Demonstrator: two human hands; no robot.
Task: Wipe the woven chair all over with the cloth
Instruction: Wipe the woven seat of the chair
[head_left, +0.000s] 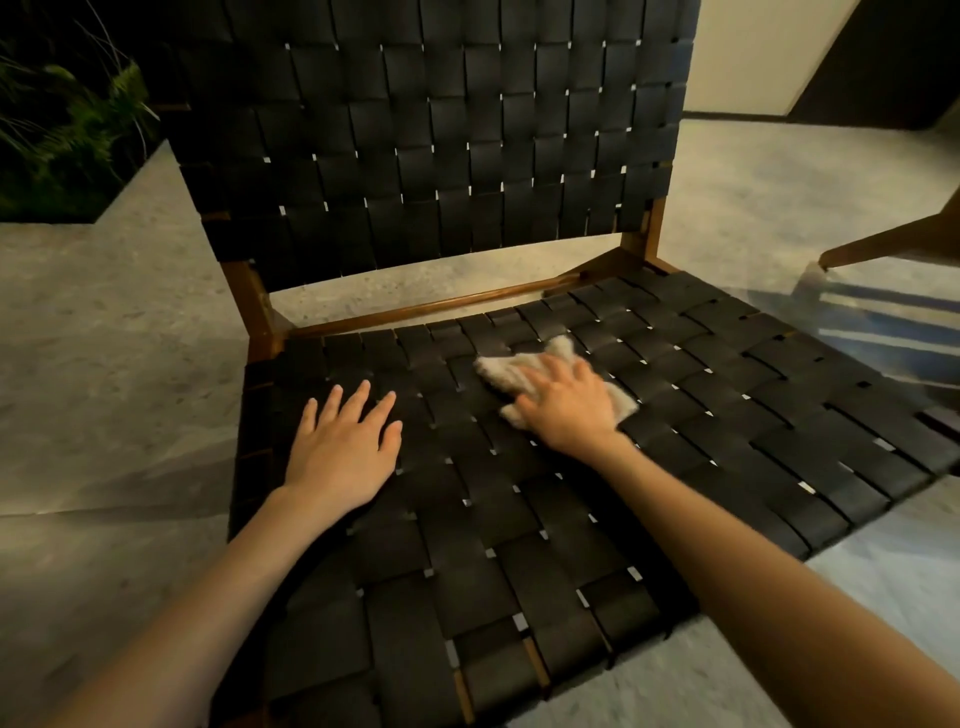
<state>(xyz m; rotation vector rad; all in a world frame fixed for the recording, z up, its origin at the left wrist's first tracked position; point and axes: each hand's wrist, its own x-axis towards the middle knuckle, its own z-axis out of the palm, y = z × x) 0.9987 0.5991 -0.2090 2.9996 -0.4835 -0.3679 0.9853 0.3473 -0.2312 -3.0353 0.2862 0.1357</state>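
So the floor (104, 322) here is a grey speckled stone kind of surface, dimly lit, with a pale wall (753, 52) at the far right and a bed of green plants (67, 135) off in the far left corner. The woven chair (519, 519) sits right in the middle of it all, black straps crossed over a brown wooden frame (431, 309), and the backrest (426, 145) stands up behind the seat with a gap under it where the floor shows through. The cloth (506, 371) is a small pale rag lying on the seat, about midway across and closer to the back edge than the front. The right hand (566, 402) lies flat on top of it with the fingers spread and straight, so the grip is released, just pressing down, and bits of cloth stick out past the fingertips and on both sides. The left hand (343, 447) is flat on the straps near the seat's left edge, grip released too, holding nothing, well apart from the cloth. Bare floor runs along the chair's left side and behind it. On the right it's tighter: a wooden leg (883, 241) and some blue-and-white striped fabric (893, 322) sit just beside the seat's back right corner, blurry.
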